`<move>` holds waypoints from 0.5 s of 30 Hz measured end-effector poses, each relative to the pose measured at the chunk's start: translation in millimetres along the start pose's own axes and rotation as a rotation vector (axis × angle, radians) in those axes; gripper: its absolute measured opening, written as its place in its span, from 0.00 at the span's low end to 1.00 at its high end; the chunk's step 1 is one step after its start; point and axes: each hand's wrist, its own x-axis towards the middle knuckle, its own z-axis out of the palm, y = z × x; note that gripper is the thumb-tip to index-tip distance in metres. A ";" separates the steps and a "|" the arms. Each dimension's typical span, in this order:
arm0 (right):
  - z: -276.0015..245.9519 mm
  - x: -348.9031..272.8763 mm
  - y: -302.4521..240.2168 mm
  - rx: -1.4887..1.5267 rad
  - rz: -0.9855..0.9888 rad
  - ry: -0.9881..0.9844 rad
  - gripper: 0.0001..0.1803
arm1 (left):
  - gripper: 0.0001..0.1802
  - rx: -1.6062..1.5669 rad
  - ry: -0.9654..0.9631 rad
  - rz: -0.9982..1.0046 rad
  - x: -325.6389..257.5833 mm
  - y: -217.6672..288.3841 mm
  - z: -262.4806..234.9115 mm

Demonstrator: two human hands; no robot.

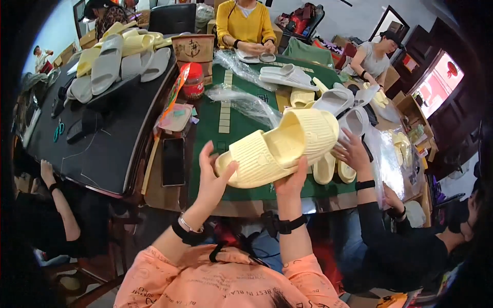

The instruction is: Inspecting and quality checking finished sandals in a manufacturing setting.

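The left hand [211, 177] grips the heel end of a pale yellow slide sandal [280, 149], fingers closed around its edge, while the right hand [290, 180] supports the sole from below with fingers curled up against it; the sandal is held tilted above the near edge of the green table [241, 128]. Risk: both grips sit toward one end, so the unsupported toe may tip and slip. A neighbouring person's hand [352, 151] reaches just beside the toe and may knock it.
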 end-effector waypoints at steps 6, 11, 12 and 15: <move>-43.6 -3.0 8.4 -0.004 -0.068 -0.111 0.33 | 0.19 -0.633 -0.152 -0.433 -19.1 -13.4 6.0; -16.4 -7.2 8.0 -0.085 -0.195 0.043 0.32 | 0.15 -0.198 -0.104 -0.234 -11.4 -20.5 -13.5; -18.3 -4.5 10.1 -0.132 -0.188 0.111 0.33 | 0.15 -0.197 -0.100 -0.245 -10.4 -15.5 -16.6; -23.1 9.4 7.0 -0.150 -0.114 0.167 0.27 | 0.14 0.009 -0.228 -0.087 -7.2 1.4 -22.2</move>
